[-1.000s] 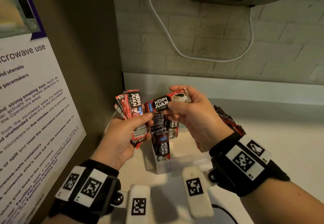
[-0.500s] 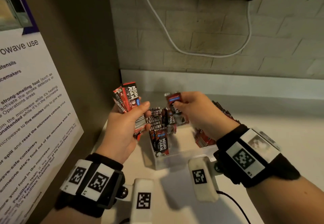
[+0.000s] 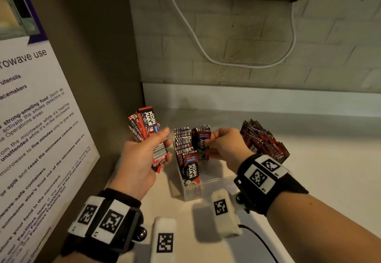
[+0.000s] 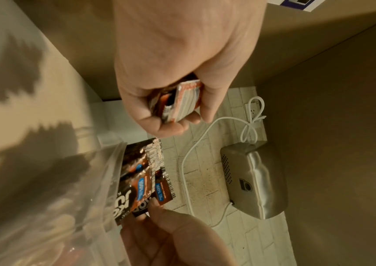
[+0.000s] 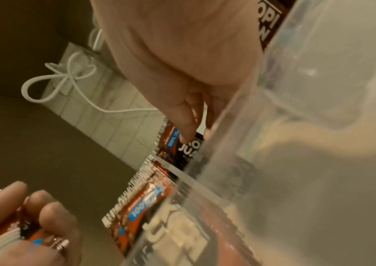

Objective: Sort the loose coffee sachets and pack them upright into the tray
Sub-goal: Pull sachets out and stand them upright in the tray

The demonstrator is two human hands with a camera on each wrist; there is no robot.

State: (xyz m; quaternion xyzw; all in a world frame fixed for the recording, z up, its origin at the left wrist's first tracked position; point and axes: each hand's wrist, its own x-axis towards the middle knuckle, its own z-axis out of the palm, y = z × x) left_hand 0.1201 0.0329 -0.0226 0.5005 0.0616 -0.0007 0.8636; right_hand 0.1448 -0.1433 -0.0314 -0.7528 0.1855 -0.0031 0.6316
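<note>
Two hands at work: the left hand (image 3: pixel 142 159) holds a stock, the right hand (image 3: pixel 223 149) does the placing
Step in hand: I judge that one sachet is being set down into the clear plastic tray (image 3: pixel 208 186), beside the ones already standing there
How to do it well: keep the sachet (image 3: pixel 203 139) vertical with the printed face turned like its neighbours, lower it straight into the free gap, and let go only when its lower edge sits on the tray floor; the thin packs probably lean, so it is better to press it lightly against the row
Left hand: fingers and thumb curled round a fanned bundle of sachets (image 3: pixel 147 126), held above the counter (image 3: pixel 309 180) and left of the tray, not touching it
Right hand: thumb and fingertips pinch the top edge of the single sachet, above the far part of the tray; the other fingers are bent
Standing row in the tray (image 3: pixel 185 145): upright, some with the barcode side forward, some with the logo side
Sachets to the right (image 3: pixel 266 141): a dense bunch behind the right wrist; I cannot tell if it stands in the tray or loose on the counter
Progress: much free room is in the near right part of the tray
</note>
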